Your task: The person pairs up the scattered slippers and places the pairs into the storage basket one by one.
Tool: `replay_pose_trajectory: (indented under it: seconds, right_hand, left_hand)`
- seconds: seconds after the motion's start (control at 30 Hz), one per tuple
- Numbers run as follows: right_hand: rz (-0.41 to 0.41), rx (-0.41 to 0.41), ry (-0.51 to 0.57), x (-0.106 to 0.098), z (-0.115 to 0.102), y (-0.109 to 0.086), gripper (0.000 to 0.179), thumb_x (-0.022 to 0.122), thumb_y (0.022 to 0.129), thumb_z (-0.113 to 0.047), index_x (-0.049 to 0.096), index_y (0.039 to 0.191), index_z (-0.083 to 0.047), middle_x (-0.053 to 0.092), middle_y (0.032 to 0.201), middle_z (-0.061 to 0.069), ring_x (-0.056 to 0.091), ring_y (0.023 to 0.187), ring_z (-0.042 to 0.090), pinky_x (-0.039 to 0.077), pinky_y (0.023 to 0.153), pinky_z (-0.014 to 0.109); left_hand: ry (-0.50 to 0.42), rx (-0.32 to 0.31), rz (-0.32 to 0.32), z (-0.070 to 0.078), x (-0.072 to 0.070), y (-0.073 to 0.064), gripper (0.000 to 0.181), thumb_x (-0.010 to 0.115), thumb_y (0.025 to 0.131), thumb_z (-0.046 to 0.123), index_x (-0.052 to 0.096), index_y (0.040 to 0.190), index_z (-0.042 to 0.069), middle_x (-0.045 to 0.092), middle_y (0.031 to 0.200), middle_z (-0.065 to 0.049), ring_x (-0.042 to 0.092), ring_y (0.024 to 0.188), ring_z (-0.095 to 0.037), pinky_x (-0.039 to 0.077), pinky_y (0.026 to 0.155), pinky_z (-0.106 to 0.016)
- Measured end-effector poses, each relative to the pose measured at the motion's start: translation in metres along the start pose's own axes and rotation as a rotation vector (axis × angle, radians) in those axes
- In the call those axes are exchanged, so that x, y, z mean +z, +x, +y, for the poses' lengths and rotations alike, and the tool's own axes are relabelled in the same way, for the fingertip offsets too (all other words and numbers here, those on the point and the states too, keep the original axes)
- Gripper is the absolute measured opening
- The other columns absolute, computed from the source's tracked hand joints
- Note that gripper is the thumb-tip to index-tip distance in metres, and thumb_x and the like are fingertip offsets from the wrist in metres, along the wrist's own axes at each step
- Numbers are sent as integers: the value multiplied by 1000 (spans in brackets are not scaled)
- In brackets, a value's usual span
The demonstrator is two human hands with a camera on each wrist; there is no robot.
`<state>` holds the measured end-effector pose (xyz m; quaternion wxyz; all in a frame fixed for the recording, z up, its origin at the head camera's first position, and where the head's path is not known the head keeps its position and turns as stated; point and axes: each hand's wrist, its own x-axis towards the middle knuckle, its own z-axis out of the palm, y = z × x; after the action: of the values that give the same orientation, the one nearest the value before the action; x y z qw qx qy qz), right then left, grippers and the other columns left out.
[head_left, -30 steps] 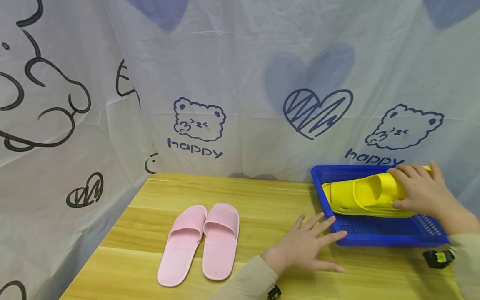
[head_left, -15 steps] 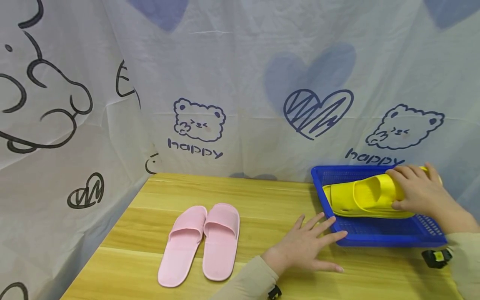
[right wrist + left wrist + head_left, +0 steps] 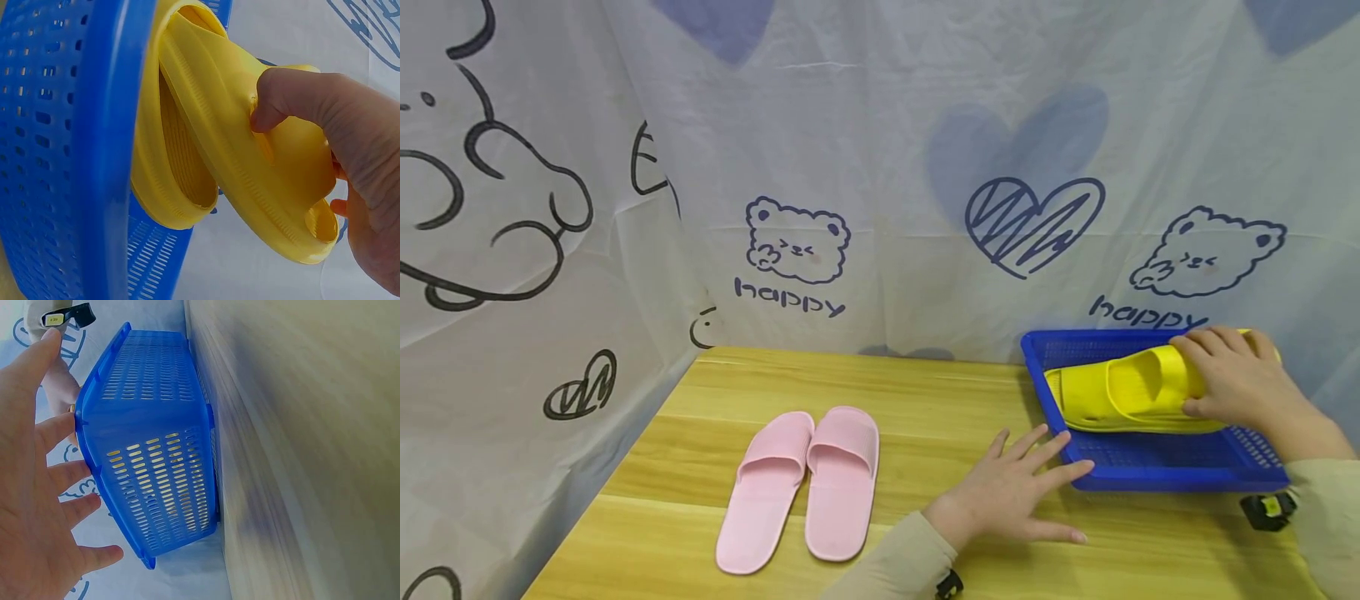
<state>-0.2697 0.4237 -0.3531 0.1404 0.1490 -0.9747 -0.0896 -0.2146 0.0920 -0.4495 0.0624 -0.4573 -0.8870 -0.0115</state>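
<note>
Two words can be read in my head view, both "happy": the left lettering (image 3: 790, 297) and the right lettering (image 3: 1148, 312), each beneath an outlined bear, on the pale wall cloth (image 3: 887, 125). A small label (image 3: 54, 319) on the black wrist device (image 3: 67, 317) at the right cuff is too small for me to read.

Counted: one blue basket (image 3: 1165, 481); two pink slippers, the left pink slipper (image 3: 764, 492) and the right pink slipper (image 3: 842, 483); and, in my right wrist view, two yellow slippers, the held yellow slipper (image 3: 256, 150) and the second yellow slipper (image 3: 178, 162), just beside it in the basket.

My right hand (image 3: 1247, 383) is closed about the held yellow slipper, thumb against its strap and other fingers behind. My left hand (image 3: 1007, 492), fingers spread and straight, grasps nothing; its fingertips touch the basket's rim at the near left corner.

The basket stands on the wooden tabletop (image 3: 647, 500), against the cloth. The pink slippers lie well apart from it, to the left, toes toward the cloth. The basket's slotted wall hides part of the second yellow slipper.
</note>
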Motion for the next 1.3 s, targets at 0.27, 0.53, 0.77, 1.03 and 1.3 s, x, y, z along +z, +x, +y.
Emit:
replay_pose_trajectory:
  seconds: [0.27, 0.53, 0.77, 1.03, 1.3]
  right_hand:
    - [-12, -9, 17, 2, 0, 4, 87, 84, 64, -26, 45, 133, 8, 45, 131, 32, 31, 123, 50, 26, 99, 69]
    - [1, -20, 15, 7, 0, 6, 86, 84, 63, -21, 45, 134, 7, 46, 131, 32, 32, 122, 50, 28, 100, 68]
    - [-13, -31, 43, 7, 0, 6, 88, 85, 63, -20, 43, 138, 3, 45, 132, 31, 31, 123, 52, 26, 101, 69]
    - [-66, 2, 41, 4, -1, 8, 79, 79, 72, -28, 45, 138, 0, 47, 131, 32, 32, 123, 53, 26, 102, 72]
    - [-21, 12, 35, 2, -3, 12, 63, 74, 82, -31, 53, 131, 1, 53, 125, 31, 39, 118, 52, 31, 100, 70]
  left_hand:
    - [-7, 2, 6, -1, 0, 1, 82, 31, 87, 80, -5, 152, 46, -9, 164, 9, 3, 154, -21, 21, 119, -55]
    - [-3, -3, -1, -1, -1, 0, 83, 31, 87, 80, -8, 151, 47, -9, 164, 9, 2, 154, -21, 22, 120, -54]
    - [-15, -2, -10, -1, -2, 0, 82, 31, 87, 80, -5, 152, 47, -8, 164, 9, 0, 154, -20, 21, 120, -54]
    - [-30, -1, -9, 0, 0, 0, 81, 30, 87, 80, -6, 152, 48, -9, 163, 10, 0, 154, -20, 21, 119, -55]
    - [-15, -7, 9, -1, -2, 0, 77, 29, 88, 79, 3, 153, 48, -2, 164, 11, 6, 154, -22, 22, 119, -55]
